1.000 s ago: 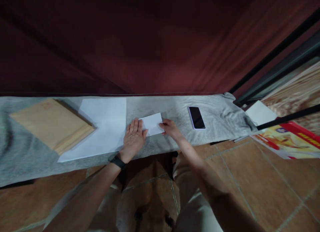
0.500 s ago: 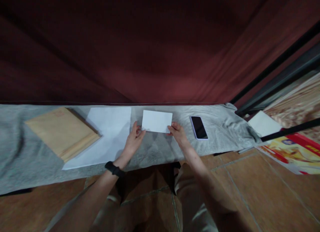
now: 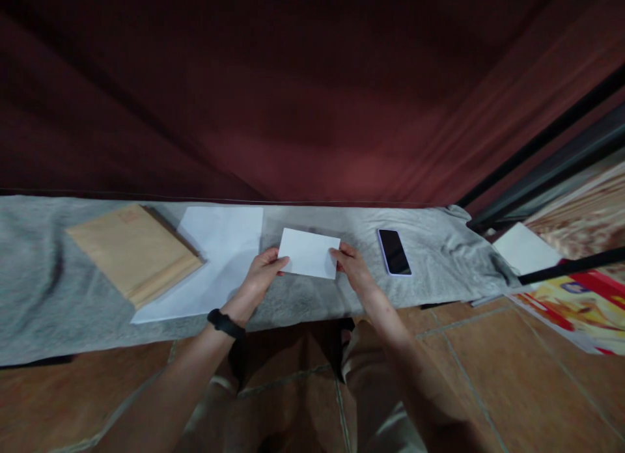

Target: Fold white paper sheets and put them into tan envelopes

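Note:
A small folded white paper (image 3: 308, 252) is held just above the grey cloth (image 3: 439, 258), one hand at each end. My left hand (image 3: 262, 276) pinches its left edge, with a black band on that wrist. My right hand (image 3: 352, 267) pinches its right edge. A larger white sheet (image 3: 215, 251) lies flat on the cloth just left of my left hand.
A stack of tan envelopes (image 3: 134, 251) rests at the left, partly over the white sheet. A black phone (image 3: 394, 252) lies right of my right hand. Further right are a white sheet (image 3: 525, 248), a colourful printed poster (image 3: 576, 303) and dark metal bars. A dark red curtain hangs behind.
My left hand was pressing flat on the folded paper; both hands then lifted it off the cloth by its two ends. It now sits a little lower and nearer to me.

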Demonstrator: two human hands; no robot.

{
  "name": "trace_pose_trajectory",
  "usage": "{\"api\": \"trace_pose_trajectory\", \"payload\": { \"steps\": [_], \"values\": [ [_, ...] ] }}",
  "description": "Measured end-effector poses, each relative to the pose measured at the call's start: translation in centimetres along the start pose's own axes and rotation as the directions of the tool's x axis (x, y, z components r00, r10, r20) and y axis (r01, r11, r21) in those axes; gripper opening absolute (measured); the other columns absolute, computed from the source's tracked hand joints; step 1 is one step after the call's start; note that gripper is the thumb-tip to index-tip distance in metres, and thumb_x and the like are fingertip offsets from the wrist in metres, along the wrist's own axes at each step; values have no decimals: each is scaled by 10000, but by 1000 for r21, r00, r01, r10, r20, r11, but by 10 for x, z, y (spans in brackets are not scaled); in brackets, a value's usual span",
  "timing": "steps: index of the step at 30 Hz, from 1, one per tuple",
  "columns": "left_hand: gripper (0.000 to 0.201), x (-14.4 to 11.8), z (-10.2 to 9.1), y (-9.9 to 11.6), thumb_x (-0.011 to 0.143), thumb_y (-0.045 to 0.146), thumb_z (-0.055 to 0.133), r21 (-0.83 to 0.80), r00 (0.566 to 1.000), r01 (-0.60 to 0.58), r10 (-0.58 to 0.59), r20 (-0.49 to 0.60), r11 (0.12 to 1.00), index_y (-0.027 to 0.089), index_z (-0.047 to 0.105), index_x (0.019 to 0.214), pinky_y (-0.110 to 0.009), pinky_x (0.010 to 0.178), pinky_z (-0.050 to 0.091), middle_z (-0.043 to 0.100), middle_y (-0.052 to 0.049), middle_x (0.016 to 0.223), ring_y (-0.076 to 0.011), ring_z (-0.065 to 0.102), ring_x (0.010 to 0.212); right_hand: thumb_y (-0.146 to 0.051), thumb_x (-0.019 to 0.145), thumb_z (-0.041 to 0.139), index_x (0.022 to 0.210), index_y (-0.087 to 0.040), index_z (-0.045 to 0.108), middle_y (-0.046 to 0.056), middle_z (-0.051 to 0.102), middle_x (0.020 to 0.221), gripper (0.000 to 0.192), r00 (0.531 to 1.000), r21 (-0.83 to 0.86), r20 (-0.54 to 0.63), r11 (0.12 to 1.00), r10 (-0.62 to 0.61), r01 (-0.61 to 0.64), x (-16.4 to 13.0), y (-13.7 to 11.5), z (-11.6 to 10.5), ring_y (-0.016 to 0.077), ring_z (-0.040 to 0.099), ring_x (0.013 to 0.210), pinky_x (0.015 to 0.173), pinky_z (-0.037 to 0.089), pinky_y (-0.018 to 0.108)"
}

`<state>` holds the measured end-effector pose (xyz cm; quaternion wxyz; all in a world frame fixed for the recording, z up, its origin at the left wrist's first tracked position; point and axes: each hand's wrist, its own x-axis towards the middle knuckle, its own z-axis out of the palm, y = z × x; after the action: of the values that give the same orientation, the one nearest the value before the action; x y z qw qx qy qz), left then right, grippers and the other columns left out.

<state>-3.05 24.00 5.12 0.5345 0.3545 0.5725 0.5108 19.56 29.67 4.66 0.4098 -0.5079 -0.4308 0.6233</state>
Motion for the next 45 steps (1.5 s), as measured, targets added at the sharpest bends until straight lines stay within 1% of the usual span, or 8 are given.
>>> {"api": "trace_pose_trajectory", "payload": {
  "steps": [6,10,14,17,20,31,40,45],
  "values": [
    [306,4,0,0,669,398,773,26,984,-166,167,-59,986,177,705,870,-286,717,498,733,-29,852,-178,644,763,-383,673,759,911,-214,724,11,743,824,294,994,30,59,995,-97,95,2,2,-2,191,667,773,713,514,299],
    [143,12,-6,-1,785,286,648,317,908,-359,407,-98,878,185,700,871,-324,799,523,712,-30,845,-194,656,817,-316,648,754,814,-226,733,20,763,939,190,978,3,38,979,-205,205,5,3,-3,214,671,914,871,500,337],
    [411,6,-9,2,769,70,538,697,774,-525,615,152,489,212,710,1114,-428,1035,479,680,-89,1270,-262,614,1191,-257,671,712,761,-230,716,37,746,1108,94,941,-97,81,937,-328,335,9,7,-4,240,663,1051,980,475,381],
    [731,-5,-7,-1,704,-42,509,800,732,-581,526,432,151,227,585,1379,-494,1184,346,465,-101,1565,-293,436,1429,-183,689,631,757,-225,697,43,737,1132,103,915,-232,80,885,-396,404,14,15,-7,232,667,1062,989,486,377],
    [868,-12,-4,-10,683,-89,482,758,704,-652,362,612,-14,226,462,1491,-479,1242,252,329,-95,1654,-266,306,1519,-94,664,538,765,-226,688,43,734,1165,224,883,-377,110,803,-455,461,16,23,-13,219,660,1107,989,501,358],
    [652,-20,0,-21,874,83,514,629,623,-774,94,777,-68,250,433,1499,-412,1260,162,354,-87,1641,-196,292,1529,8,662,422,878,-245,755,2,706,1279,470,879,-671,389,570,-274,474,0,14,-33,211,649,1218,1062,493,396],
    [621,-23,2,-20,910,34,441,647,642,-757,84,762,-88,235,455,1497,-374,1250,173,359,-83,1638,-187,309,1521,38,763,405,1006,-268,776,-2,718,1272,539,896,-735,352,513,-269,443,-1,9,-30,191,661,1201,1120,470,408],
    [619,-20,-1,-22,914,102,492,644,638,-761,85,765,-85,256,437,1510,-369,1244,195,360,-70,1636,-179,316,1517,34,812,392,1090,-250,768,12,732,1244,547,847,-730,387,441,-364,522,-1,4,-26,175,659,1200,1187,401,409]
  ]
}}
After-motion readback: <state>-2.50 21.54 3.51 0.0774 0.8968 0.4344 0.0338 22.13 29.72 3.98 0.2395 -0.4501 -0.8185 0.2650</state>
